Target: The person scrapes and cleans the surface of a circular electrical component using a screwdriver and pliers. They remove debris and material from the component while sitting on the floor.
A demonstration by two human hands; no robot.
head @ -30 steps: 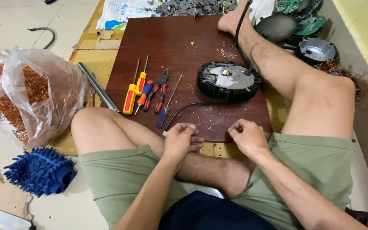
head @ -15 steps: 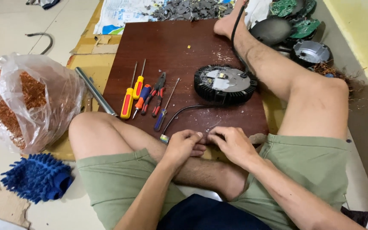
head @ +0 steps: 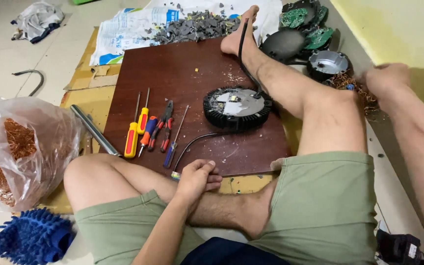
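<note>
The left hand [head: 198, 177] rests on the person's shin, at the near edge of the brown board [head: 182, 73]. Its fingers are curled in around the end of a thin black cable [head: 195, 144]. The cable bends up across the board to a round black part [head: 238, 107]. That part is flat like a thick puck. It has little ribs all around its side and a grey plate with small pale bits on top. It sits near the right side of the board, just beside the person's stretched-out leg.

The right hand [head: 386, 81] is far off to the right, near the yellow wall. It is blurry, so I cannot tell if it is closed or holding anything. It is over a tangle of copper wire [head: 354, 88], next to a round grey metal cup [head: 328, 63].

On the board to the left lie screwdrivers [head: 138, 127] with yellow and red handles and red-handled pliers [head: 165, 128]. A clear bag of copper wire [head: 23, 147] sits on the floor at the left, with a fuzzy blue mitt [head: 33, 238] below it.
</note>
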